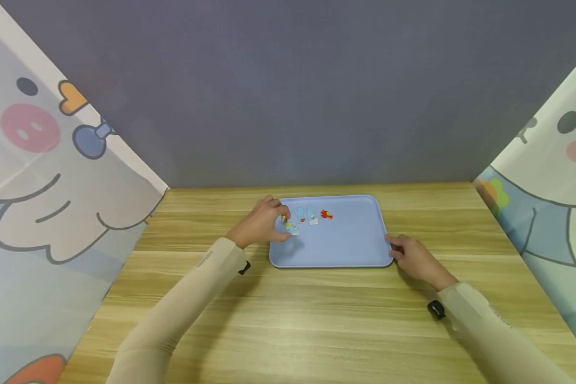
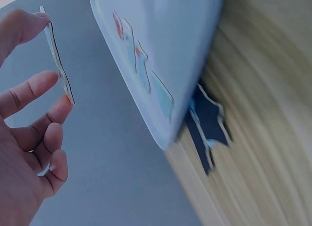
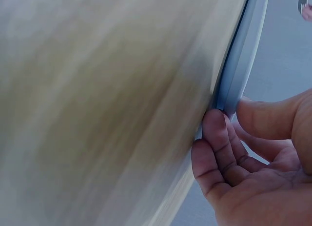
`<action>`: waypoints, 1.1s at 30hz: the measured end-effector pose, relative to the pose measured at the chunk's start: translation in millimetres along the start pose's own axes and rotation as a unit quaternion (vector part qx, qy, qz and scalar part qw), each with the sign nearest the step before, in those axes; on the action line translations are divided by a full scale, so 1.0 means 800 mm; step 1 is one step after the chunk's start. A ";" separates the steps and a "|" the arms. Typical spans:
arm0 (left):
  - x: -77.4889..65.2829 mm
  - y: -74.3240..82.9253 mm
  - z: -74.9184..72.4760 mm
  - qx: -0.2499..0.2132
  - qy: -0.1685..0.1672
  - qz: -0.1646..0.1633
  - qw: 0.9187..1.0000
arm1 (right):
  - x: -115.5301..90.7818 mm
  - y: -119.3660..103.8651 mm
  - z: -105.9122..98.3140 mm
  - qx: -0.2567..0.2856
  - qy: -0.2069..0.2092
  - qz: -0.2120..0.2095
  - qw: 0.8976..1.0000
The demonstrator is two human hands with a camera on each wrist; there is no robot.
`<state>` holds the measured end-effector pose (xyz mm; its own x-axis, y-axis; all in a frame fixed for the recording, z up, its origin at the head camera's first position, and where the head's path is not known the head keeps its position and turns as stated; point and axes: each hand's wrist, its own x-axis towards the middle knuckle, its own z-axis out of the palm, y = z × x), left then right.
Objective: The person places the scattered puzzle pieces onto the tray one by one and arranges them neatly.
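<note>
My left hand [image 1: 263, 221] is over the left end of a pale blue tray [image 1: 348, 242]. Between its thumb and fingertips it pinches a thin, flat puzzle piece [image 2: 59, 62], seen almost edge-on in the left wrist view. On the tray lie several small cut-out pieces, among them a red and yellow one [image 1: 326, 214] and a light blue one [image 1: 312, 215]. With thumb and curled fingers, my right hand [image 1: 415, 258] grips the tray's rim [image 3: 239, 70] near its front right corner.
Dark irregular pieces [image 2: 209, 118] lie on the wooden table [image 1: 288, 320] beside the tray's edge in the left wrist view; the left hand hides that spot from the head view. A grey panel [image 1: 317, 96] stands behind the table, and cartoon-printed sheets [image 1: 53, 213] flank it.
</note>
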<state>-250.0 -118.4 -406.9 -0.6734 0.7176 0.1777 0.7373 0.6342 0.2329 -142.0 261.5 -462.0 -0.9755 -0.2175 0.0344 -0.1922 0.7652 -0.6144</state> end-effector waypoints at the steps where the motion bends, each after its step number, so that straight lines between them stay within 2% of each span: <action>1: 0.006 0.002 0.001 0.000 -0.003 0.002 1.000 | 0.000 0.000 0.000 0.000 -0.001 0.001 1.000; 7: 0.035 0.008 0.009 0.005 -0.011 -0.003 1.000 | 0.001 -0.001 0.000 -0.001 0.001 0.003 1.000; 16: 0.061 0.016 0.019 -0.006 -0.019 -0.019 1.000 | 0.001 -0.002 -0.001 0.002 0.000 0.005 1.000; 23: 0.086 0.024 0.028 -0.012 -0.045 -0.026 0.999 | 0.000 -0.001 0.000 -0.001 0.000 0.004 1.000; 27: 0.103 0.030 0.039 -0.001 -0.058 -0.025 0.998 | 0.000 -0.002 -0.001 -0.003 -0.001 0.005 1.000; 33: 0.128 0.037 0.057 -0.012 -0.055 -0.004 0.998 | 0.001 -0.002 0.000 0.001 -0.002 0.008 1.000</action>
<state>-294.7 -12.7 -425.2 -0.6689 0.7400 0.0702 0.7290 0.6346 0.2566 -142.5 260.4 -460.8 -0.9782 -0.2065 0.0214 -0.1756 0.7680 -0.6159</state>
